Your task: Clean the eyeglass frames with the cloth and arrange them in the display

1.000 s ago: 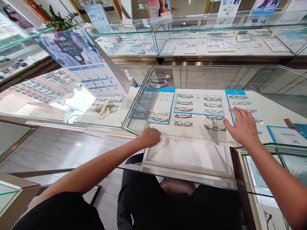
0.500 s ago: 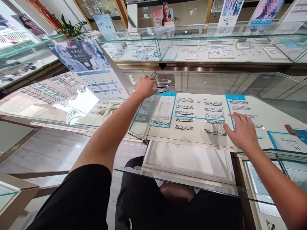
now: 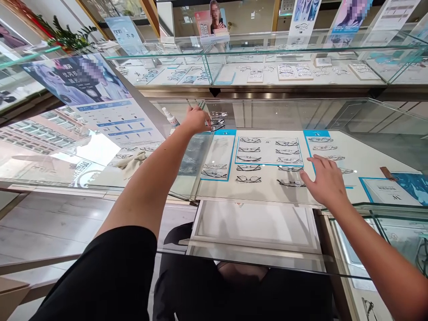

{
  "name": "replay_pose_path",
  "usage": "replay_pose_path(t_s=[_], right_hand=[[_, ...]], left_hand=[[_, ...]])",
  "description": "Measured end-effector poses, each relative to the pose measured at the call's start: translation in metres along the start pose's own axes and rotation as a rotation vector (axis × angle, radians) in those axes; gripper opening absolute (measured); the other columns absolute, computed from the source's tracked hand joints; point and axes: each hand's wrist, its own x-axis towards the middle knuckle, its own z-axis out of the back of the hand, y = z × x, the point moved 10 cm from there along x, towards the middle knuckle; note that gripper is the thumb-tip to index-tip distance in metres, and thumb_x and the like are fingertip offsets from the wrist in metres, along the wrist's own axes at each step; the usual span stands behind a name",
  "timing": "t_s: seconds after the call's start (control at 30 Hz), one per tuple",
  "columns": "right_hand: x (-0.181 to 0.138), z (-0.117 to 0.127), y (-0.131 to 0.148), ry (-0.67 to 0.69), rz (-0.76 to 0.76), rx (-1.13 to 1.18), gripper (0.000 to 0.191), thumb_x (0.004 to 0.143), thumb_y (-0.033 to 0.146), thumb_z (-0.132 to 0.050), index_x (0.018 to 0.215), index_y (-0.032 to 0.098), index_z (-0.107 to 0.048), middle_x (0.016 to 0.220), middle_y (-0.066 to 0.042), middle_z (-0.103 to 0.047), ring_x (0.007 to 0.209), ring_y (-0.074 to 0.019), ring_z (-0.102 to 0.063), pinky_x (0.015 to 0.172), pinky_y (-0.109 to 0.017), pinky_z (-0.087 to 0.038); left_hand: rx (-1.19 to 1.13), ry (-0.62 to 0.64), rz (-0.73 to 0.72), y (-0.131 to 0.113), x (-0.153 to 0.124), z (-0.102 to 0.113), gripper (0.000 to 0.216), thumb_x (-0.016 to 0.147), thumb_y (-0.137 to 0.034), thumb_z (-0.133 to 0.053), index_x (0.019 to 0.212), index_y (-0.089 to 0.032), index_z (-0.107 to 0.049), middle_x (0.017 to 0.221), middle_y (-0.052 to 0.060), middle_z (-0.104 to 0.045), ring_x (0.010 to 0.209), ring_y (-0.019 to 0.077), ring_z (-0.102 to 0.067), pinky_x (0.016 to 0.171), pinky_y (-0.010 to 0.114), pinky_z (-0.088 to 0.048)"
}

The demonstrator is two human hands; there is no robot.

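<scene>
My left hand [image 3: 196, 120] reaches over the far left corner of the case, its fingers closed. Thin dark temples of a pair of eyeglasses [image 3: 200, 105] stick out past its back; the rest of that pair is hidden by the hand. Just right of the fingers lies another dark-framed pair [image 3: 218, 125], with a clear pair behind it. My right hand [image 3: 325, 180] is open, palm down, fingers spread over the case, beside the dark glasses [image 3: 290, 183] in the nearer rows. I cannot tell whether it touches the glass.
A white spray bottle [image 3: 170, 117] and a tan cloth [image 3: 133, 164] are left of my left hand. A large printed sign [image 3: 100, 109] leans behind them. An open white drawer [image 3: 257, 225] sits above my lap. Glass showcases [image 3: 301, 87] with more eyewear line the back.
My left hand has closed and turned, and temples now show behind it. One dark pair beside it is no longer in its former place. My right hand stays spread; the view has shifted right.
</scene>
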Motion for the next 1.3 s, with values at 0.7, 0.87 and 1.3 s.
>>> replay_pose_path(t_s=[0.7, 0.87, 1.3], right_hand=[[0.001, 0.001, -0.003, 0.008, -0.009, -0.002, 0.061, 0.104, 0.055, -0.047, 0.149, 0.018, -0.062, 0.161, -0.02, -0.061, 0.143, -0.0464, -0.054, 0.113, -0.063, -0.047], [0.002, 0.001, -0.004, -0.005, -0.003, 0.012, 0.06, 0.103, 0.055, -0.049, 0.149, 0.019, -0.063, 0.16, -0.02, -0.061, 0.143, -0.0468, -0.054, 0.113, -0.064, -0.046], [0.002, -0.002, -0.005, 0.002, 0.01, 0.001, 0.061, 0.103, 0.055, -0.047, 0.15, 0.018, -0.062, 0.16, -0.02, -0.06, 0.143, -0.0477, -0.053, 0.113, -0.065, -0.047]], left_hand=[[-0.543, 0.591, -0.355, -0.15, -0.28, 0.05, 0.021, 0.093, -0.044, -0.068, 0.084, -0.029, -0.079, 0.101, 0.003, -0.082, 0.107, 0.0242, -0.069, 0.107, 0.036, -0.048], [-0.619, 0.801, -0.406, -0.191, -0.321, 0.002, 0.008, 0.09, -0.029, -0.075, 0.083, -0.028, -0.079, 0.096, 0.003, -0.083, 0.099, 0.0237, -0.068, 0.103, 0.036, -0.046], [-0.181, 0.278, -0.227, -0.145, -0.234, -0.106, 0.016, 0.1, -0.027, -0.062, 0.097, -0.022, -0.076, 0.118, 0.011, -0.079, 0.117, 0.0332, -0.061, 0.099, 0.05, -0.039]])
